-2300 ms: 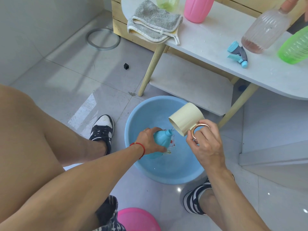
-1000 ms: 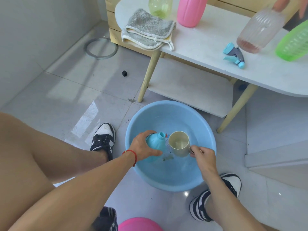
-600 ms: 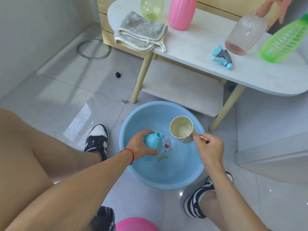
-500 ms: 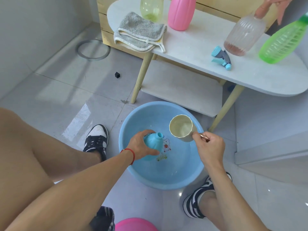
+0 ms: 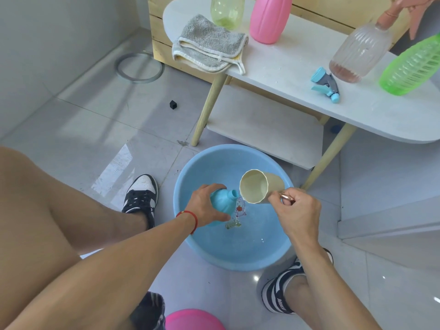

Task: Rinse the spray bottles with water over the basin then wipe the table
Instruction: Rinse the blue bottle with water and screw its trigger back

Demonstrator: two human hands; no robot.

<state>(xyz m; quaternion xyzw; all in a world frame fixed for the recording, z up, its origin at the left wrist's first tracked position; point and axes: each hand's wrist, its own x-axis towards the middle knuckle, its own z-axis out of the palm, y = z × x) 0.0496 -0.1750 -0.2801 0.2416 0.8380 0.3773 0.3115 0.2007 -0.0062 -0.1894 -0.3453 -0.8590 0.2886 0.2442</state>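
A blue bottle (image 5: 222,203) is being gripped by the left hand (image 5: 206,204), fingers curled round its body, its open neck pointing toward the right hand (image 5: 295,211). It is being held over the blue basin (image 5: 190,182), which lies directly beneath both hands and has a little water in the bottom. A cream cup (image 5: 258,188) is being pinched by its copper handle in the right hand and is being tilted, its mouth just beside the bottle's neck — whether water is leaving it cannot be told.

The rinsing is judged to be at an early stage: only this one bottle is being dealt with. Well beyond the hands, up on the desk (image 5: 273,67), four more are being left to wait — a yellow-green bottle (image 5: 227,11), a pink bottle (image 5: 270,19), a clear ribbed bottle (image 5: 359,54) and a green bottle (image 5: 414,67). A blue spray head (image 5: 325,84) is lying unscrewed beside them. The grey cloth (image 5: 209,46) is lying folded at the desk's edge, so the wiping is judged not yet begun.
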